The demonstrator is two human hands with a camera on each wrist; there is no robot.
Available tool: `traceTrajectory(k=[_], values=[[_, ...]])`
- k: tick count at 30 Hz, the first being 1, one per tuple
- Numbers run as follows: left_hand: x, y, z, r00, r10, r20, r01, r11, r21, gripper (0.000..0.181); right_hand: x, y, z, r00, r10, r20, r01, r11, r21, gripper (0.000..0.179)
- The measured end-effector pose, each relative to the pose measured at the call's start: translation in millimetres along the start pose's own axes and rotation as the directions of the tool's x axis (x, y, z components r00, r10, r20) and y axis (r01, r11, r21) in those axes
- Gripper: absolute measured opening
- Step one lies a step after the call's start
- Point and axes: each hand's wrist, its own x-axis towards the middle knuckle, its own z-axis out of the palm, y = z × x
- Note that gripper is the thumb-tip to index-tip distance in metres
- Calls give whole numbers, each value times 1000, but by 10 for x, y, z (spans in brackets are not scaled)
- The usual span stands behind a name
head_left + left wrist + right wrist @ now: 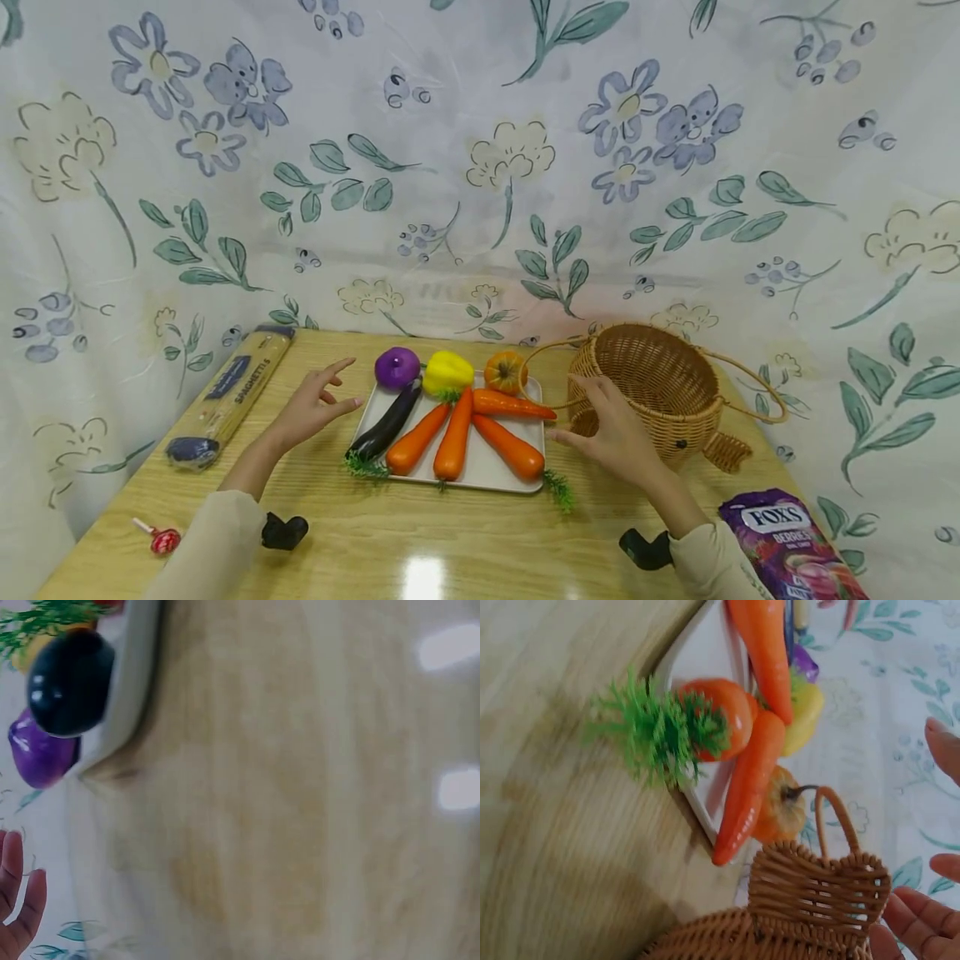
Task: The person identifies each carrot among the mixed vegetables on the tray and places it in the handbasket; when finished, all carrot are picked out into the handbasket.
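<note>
A white tray holds several orange carrots, a dark eggplant, a purple onion-like vegetable, a yellow bell pepper and a small orange pumpkin. My left hand hovers beside the tray's left side, fingers spread and holding nothing. At the tray's right, my right hand is in front of the wicker basket, its fingers loosely extended near the basket's left side. In the right wrist view the fingers appear beside a woven flap; contact is unclear.
A spaghetti pack lies at the table's left, with a red lollipop nearer the front. A purple Fox's candy bag is at the front right. Floral cloth hangs behind the wooden table.
</note>
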Motion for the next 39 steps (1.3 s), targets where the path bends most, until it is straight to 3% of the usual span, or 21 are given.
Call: traceTrajectory(k=[6, 11, 15, 21, 26, 32, 39], values=[[-89, -185, 138, 999, -9, 31, 11, 998, -62, 65, -91, -66, 73, 1000, 12, 21, -12, 999, 33, 83], [-153, -287, 228, 997, -3, 77, 10, 995, -100, 62, -166, -81, 140, 1000, -17, -25, 19, 997, 79, 78], [-163, -337, 263, 997, 5, 78, 4, 994, -107, 58, -207, -104, 186, 998, -43, -48, 46, 996, 77, 75], [-185, -404, 295, 992, 22, 124, -2, 988, -157, 56, -275, -179, 251, 1000, -21, -3, 21, 997, 68, 74], [-193, -446, 282, 986, 85, 146, -56, 980, -191, 47, -312, -226, 359, 996, 53, 72, -62, 990, 128, 78], [-209, -494, 312, 985, 128, 117, -106, 978, -182, 43, -340, -203, 577, 988, 71, 140, -88, 989, 116, 73], [-205, -516, 373, 988, 133, 75, -120, 979, -162, 43, -294, -198, 783, 993, 45, 113, -50, 998, 46, 63]])
